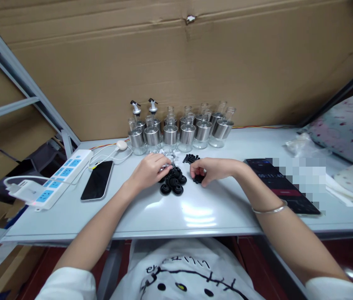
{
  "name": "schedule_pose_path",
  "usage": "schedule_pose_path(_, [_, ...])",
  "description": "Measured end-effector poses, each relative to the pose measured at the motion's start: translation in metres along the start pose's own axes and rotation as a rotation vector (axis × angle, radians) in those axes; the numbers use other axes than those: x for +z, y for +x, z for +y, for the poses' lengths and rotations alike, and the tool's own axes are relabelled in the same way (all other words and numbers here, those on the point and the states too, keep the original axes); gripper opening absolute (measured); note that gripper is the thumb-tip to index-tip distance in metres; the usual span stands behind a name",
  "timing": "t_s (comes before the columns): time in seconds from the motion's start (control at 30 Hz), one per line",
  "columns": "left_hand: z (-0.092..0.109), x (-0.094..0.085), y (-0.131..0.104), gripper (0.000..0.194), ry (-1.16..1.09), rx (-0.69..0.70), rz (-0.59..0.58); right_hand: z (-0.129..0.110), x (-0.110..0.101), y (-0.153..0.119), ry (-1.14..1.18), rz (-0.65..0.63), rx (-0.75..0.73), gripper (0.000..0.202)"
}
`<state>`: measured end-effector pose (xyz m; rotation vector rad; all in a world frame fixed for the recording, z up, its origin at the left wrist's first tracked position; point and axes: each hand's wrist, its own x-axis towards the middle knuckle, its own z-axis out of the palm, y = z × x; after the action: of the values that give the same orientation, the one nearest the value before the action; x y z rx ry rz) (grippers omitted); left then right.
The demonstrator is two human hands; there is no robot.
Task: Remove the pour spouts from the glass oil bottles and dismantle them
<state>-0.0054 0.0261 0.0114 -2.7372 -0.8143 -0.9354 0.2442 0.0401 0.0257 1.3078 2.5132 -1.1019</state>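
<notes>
My left hand (152, 168) is closed, its fingers pinched on a small silvery piece (164, 167) at the left edge of a heap of black ribbed stoppers (174, 181). To the right, my right hand (209, 168) has its fingers curled down at a small pile of black parts (198, 178); whether it grips one is hidden. Short black tubes (191, 158) lie just behind, between the hands. More silvery pieces (174, 156) lie behind the heap. Two rows of glass bottles with metal sleeves (170, 134) stand farther back, and two rear ones carry pourer tops (153, 106).
At the left are a phone (97, 181), a power strip (65, 175) and a white cable. A tablet showing a timer (281, 183) lies at the right, near a plastic bag (303, 146) and patterned fabric (348, 121). Cardboard (176, 58) rises behind the table (226, 212).
</notes>
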Motion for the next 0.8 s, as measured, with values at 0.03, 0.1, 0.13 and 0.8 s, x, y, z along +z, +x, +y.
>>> schedule_pose_path(0.03, [0.0001,-0.0002,0.0000,0.013,-0.002,0.000,-0.001,0.0005,-0.0003,0.0001,0.002,0.007,-0.005,0.033])
schedule_pose_path(0.1, [0.0003,-0.0005,-0.0001,0.013,-0.003,-0.001,-0.003,0.0016,-0.0008,0.0004,0.008,0.016,-0.018,0.030])
schedule_pose_path(0.13, [0.0004,-0.0007,-0.0001,0.012,-0.004,0.000,-0.004,0.0020,-0.0010,0.0006,0.012,0.016,-0.025,0.030])
schedule_pose_path(0.8, [-0.0002,-0.0009,0.0009,0.014,0.003,-0.010,-0.020,-0.0074,-0.0007,-0.0036,0.105,0.058,0.290,0.023])
